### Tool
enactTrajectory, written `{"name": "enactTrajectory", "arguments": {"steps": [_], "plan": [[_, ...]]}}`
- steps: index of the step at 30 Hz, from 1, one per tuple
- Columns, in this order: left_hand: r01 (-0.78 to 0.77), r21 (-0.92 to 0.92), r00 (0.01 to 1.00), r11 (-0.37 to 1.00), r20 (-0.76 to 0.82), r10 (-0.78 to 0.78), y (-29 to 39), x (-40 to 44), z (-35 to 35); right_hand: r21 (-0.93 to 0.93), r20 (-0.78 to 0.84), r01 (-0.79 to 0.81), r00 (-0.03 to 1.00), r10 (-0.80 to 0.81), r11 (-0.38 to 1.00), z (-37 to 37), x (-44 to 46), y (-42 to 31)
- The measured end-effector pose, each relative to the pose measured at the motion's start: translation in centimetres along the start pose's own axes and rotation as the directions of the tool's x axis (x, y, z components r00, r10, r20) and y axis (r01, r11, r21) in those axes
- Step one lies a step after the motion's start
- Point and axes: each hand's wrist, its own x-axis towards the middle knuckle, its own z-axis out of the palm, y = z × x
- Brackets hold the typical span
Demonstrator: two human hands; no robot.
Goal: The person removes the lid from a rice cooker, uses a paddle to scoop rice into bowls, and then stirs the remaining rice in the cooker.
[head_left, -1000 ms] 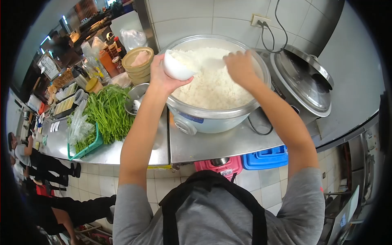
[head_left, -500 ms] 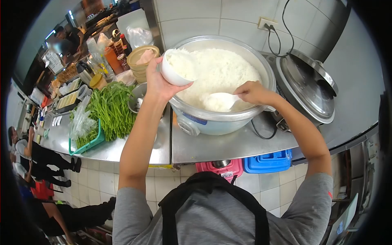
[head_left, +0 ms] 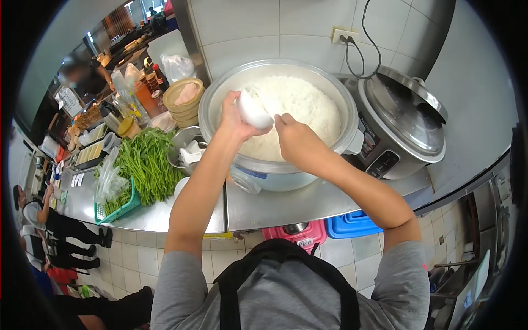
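My left hand (head_left: 237,120) is closed around a white bowl (head_left: 254,113), which it tilts over the left part of a large pot (head_left: 336,144). White cooked rice (head_left: 305,102) fills much of the pot. My right hand (head_left: 297,140) grips a white rice paddle (head_left: 270,107), and the paddle's blade is up at the mouth of the bowl. Most of the paddle's handle is hidden by my fingers. How much rice the bowl holds cannot be made out from this angle.
To the right stands a rice cooker (head_left: 396,132) with a metal lid. On the left are leafy greens (head_left: 146,165), a green basket (head_left: 129,204), a metal bowl (head_left: 176,154), stacked bamboo steamers (head_left: 185,104) and bottles. People stand at far left. Pink (head_left: 308,235) and blue (head_left: 352,224) bins sit below the counter.
My right hand has lifted the paddle from the rice to the bowl. The bowl has moved slightly right and down and tilts more toward the paddle. My view has shifted a little.
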Motion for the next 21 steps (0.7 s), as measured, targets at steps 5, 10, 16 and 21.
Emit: {"name": "enactTrajectory", "arguments": {"steps": [5,10,16,21], "plan": [[-0.014,0.153,1.000,0.988,-0.020,0.018,1.1,-1.7,0.2,0.027,-0.050,-0.053,0.997,0.054,0.998,-5.2,1.8,2.0],[0.001,0.097,0.999,0.995,0.042,-0.005,1.9,-1.9,-0.1,-0.108,-0.090,0.085,0.991,-0.095,0.990,-2.9,1.1,0.3],[-0.147,-0.028,0.972,0.989,0.184,0.149,0.9,-1.1,-1.5,0.265,-0.354,0.043,0.933,0.056,0.963,1.8,0.1,0.6],[-0.230,-0.028,0.963,0.973,0.137,0.232,1.4,-2.5,-1.5,0.193,-0.277,-0.142,0.941,0.192,0.971,-1.3,1.3,2.5]]}}
